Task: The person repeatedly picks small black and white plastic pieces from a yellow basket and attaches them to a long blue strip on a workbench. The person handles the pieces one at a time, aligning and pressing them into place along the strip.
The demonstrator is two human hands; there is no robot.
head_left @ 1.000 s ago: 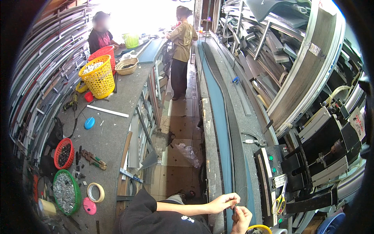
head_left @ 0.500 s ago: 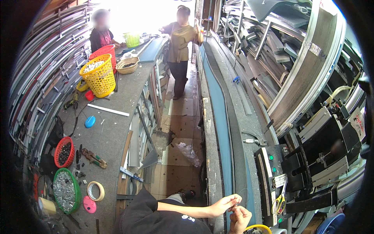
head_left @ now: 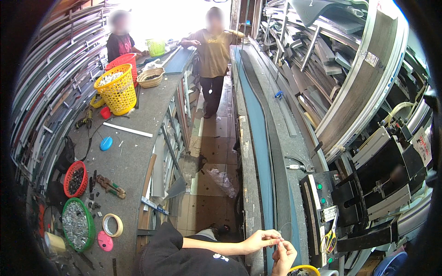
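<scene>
Over the right-hand bench, my left hand (head_left: 260,241) is closed in a pinch. My right hand (head_left: 284,259) comes up from below, its thumb and fingers pinched close against the left fingertips. A thin, dark, thread-like strand (head_left: 290,225) curves up from between the two hands. The fingertips hide its lower end, and its material cannot be made out. Beneath the hands, long blue-grey strips (head_left: 260,133) run the length of the bench. Just below my right hand, a yellow-rimmed basket (head_left: 309,267) is partly in view.
Yellow-handled scissors (head_left: 329,240) lie on a button panel (head_left: 317,216) at my right. Across the aisle, the left bench (head_left: 133,161) bears a green basket (head_left: 92,230), masking tape (head_left: 120,226) and pliers (head_left: 110,186). One person (head_left: 214,55) stands in the aisle, another (head_left: 120,43) behind the left bench.
My hands have shifted slightly, staying pinched together, and the strand's loop shows more clearly. The person in the aisle has turned toward me and rests one arm to the side.
</scene>
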